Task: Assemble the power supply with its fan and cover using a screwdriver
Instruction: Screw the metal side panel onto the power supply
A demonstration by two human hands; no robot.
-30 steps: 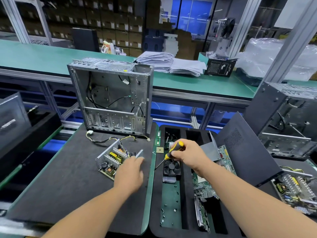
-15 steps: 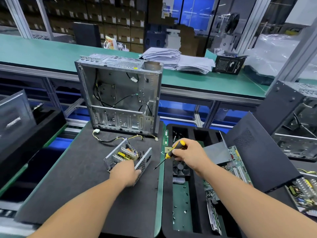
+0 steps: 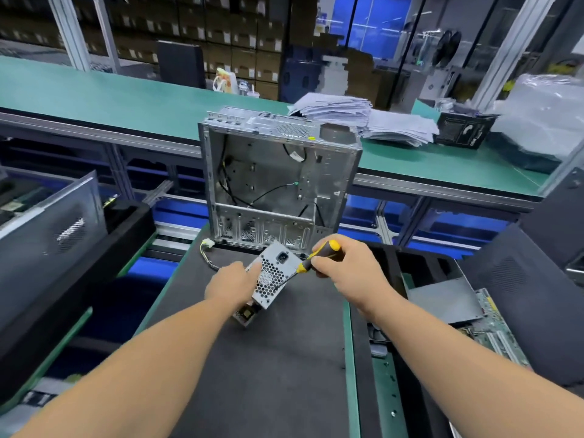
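My left hand (image 3: pixel 232 284) holds the silver power supply (image 3: pixel 273 275) tilted up off the black mat (image 3: pixel 268 368), so its honeycomb-vented back panel with the power socket faces me. Part of its circuit board (image 3: pixel 244 314) shows below my wrist. My right hand (image 3: pixel 346 267) grips a screwdriver with a yellow and black handle (image 3: pixel 319 255), its shaft laid across the vented panel. The supply's yellow and black cable (image 3: pixel 207 252) trails left on the mat. A grey metal cover plate (image 3: pixel 445 300) lies in the tray on the right.
An open silver computer case (image 3: pixel 278 181) stands upright just behind the power supply. A black foam tray (image 3: pixel 385 374) with circuit boards (image 3: pixel 493 330) lies right. A dark side panel (image 3: pixel 518 289) leans at far right. Paper stacks (image 3: pixel 363 116) sit on the green bench behind. Another case (image 3: pixel 53 226) is at left.
My left hand took hold of the power supply and tipped it up, turning its vented back panel toward me. My right hand brought the screwdriver left from the tray over to the supply.
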